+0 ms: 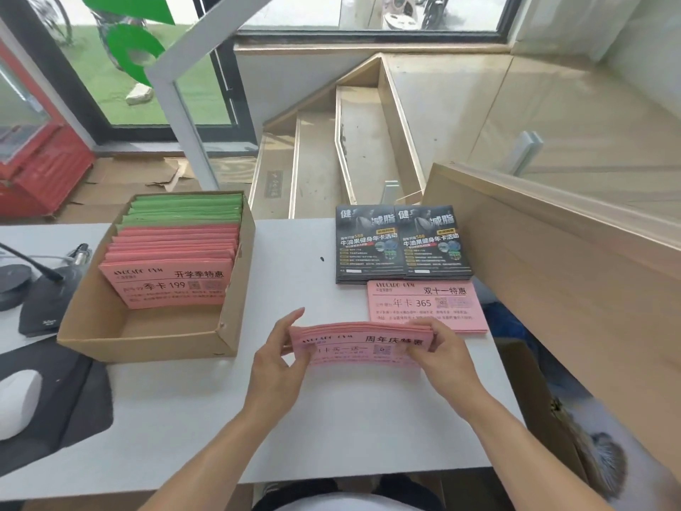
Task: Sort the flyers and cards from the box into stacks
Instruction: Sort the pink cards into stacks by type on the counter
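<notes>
Head view: both hands [363, 357] grip rectangular pink paper cards [359, 344].

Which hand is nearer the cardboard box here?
Left. The left hand grips the near-left end of the pink card bundle, just right of the cardboard box; the right hand grips the bundle's far end.

White surface [317, 411]. White mouse [16, 402] on dark mouse pad [70, 396], far left. Gooseneck microphone base [44, 307] behind pad. Wooden stairs [331, 156] beyond. Red cabinet [33, 167] upper left, flattened cardboard [121, 186] beside it.
</notes>
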The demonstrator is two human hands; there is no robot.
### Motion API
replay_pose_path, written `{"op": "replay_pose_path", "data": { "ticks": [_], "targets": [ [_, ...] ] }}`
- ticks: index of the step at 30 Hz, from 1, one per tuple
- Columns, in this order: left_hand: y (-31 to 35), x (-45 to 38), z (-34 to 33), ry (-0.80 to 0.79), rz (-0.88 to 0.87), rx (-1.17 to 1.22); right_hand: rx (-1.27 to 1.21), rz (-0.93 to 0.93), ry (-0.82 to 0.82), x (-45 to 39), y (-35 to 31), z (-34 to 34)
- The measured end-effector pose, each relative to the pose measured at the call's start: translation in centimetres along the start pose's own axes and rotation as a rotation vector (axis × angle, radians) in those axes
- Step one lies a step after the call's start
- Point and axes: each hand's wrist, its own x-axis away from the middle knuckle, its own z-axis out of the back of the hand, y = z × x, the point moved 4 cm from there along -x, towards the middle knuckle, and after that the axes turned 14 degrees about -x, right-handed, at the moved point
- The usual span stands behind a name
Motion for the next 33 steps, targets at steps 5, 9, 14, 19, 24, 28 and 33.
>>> {"op": "replay_pose_path", "data": {
  "ticks": [5,9,14,19,24,28,33],
  "targets": [
    [0.0,-0.3,-0.7,0.027,-0.02,-0.029,-0.025,0.031,0.015,-0.7,1.0,0.6],
    [0.3,-0.4,-1.1,0.039,-0.071,-0.106,0.084,0.048,0.017,-0.7,1.6,0.4],
    [2.1,-2.4,-2.4,-0.041,-0.123,-0.122,0.14,0.096,0.073,-1.3,-0.3,1.3],
    [5.7,-6.0,-5.0,-0.097,-0.061,-0.08,0.086,0.167,0.301,-3.3,-2.1,4.9],
    [8.7,-8.5,-8.3,-0.174,-0.06,-0.111,0.27,0.207,0.443,-5.2,-2.8,6.9],
    [8.4,-9.5,-9.6,-0.216,0.008,-0.141,0.45,0.162,0.468,-6.6,-1.9,7.5],
    [6.1,-9.1,-10.1,-0.309,0.119,-0.147,0.618,0.121,0.495,-7.1,-0.8,8.1]
  ]
}}
